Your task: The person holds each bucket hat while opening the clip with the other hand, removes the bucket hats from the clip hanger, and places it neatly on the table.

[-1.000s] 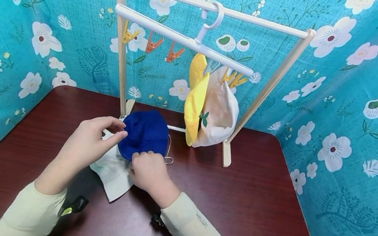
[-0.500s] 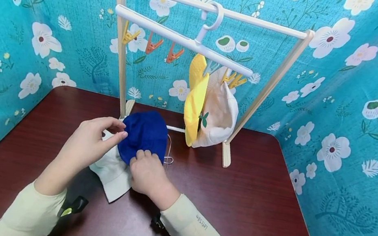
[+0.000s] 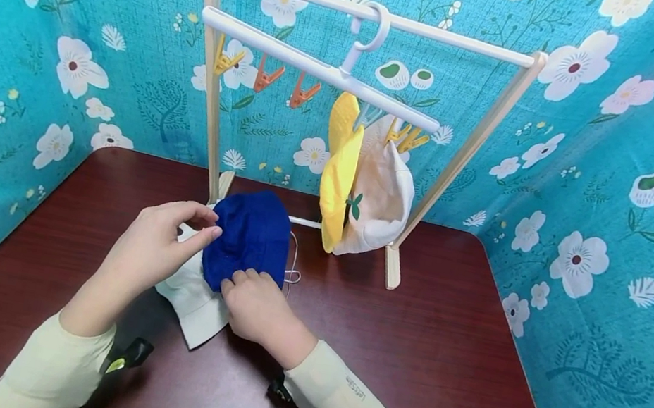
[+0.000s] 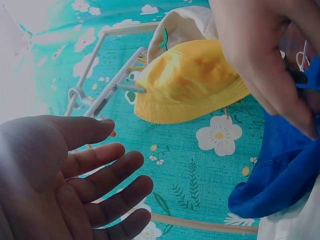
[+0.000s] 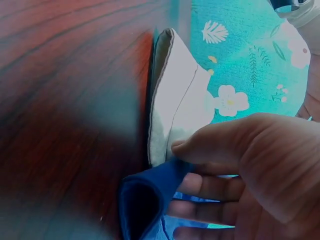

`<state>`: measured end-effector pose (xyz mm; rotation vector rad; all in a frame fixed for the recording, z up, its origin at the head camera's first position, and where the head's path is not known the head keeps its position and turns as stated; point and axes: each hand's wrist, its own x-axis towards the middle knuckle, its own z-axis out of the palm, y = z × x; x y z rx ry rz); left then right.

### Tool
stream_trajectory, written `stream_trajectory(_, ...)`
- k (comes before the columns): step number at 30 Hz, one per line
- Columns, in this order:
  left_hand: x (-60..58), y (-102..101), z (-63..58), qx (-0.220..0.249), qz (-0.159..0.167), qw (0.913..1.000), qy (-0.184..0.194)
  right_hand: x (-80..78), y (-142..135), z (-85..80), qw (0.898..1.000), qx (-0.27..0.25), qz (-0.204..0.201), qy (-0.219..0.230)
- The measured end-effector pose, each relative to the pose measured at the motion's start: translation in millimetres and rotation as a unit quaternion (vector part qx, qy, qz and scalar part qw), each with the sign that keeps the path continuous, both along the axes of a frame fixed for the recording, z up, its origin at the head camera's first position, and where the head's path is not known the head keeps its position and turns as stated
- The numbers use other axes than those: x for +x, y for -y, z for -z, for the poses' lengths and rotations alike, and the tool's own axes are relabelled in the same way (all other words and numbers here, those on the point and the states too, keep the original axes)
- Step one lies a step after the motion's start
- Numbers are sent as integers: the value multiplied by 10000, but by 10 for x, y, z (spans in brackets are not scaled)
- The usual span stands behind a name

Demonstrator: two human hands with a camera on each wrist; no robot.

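A blue bucket hat [image 3: 252, 231] lies on top of a cream hat [image 3: 189, 303] on the table. My right hand [image 3: 260, 304] pinches the near edge of the blue brim between thumb and fingers; in the right wrist view that brim [image 5: 145, 195] folds over into a loop. My left hand [image 3: 161, 238] hovers at the left side of the blue hat, its fingers relaxed and apart, as the left wrist view shows with the palm [image 4: 75, 185] bare. A thin cord [image 3: 293, 263] trails from the blue hat's right side.
A wooden rack [image 3: 469, 155] stands at the back with a white hanger [image 3: 299, 57] on its bar. A yellow bucket hat [image 3: 337, 177] and a beige hat [image 3: 381, 205] hang from clips at the right. Several unused clips [image 3: 266, 77] dangle at the left.
My right hand has drawn the blue hat's near brim slightly toward me, so the brim reaches lower over the cream hat. The left hand stays in place.
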<state>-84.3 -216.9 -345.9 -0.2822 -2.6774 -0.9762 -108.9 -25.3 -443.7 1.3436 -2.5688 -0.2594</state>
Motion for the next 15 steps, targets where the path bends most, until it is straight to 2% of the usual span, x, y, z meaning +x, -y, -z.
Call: stream_trajectory(15, -21, 9, 20, 14, 22, 10000, 29, 54, -182, -24, 9988, -140, -465, 40)
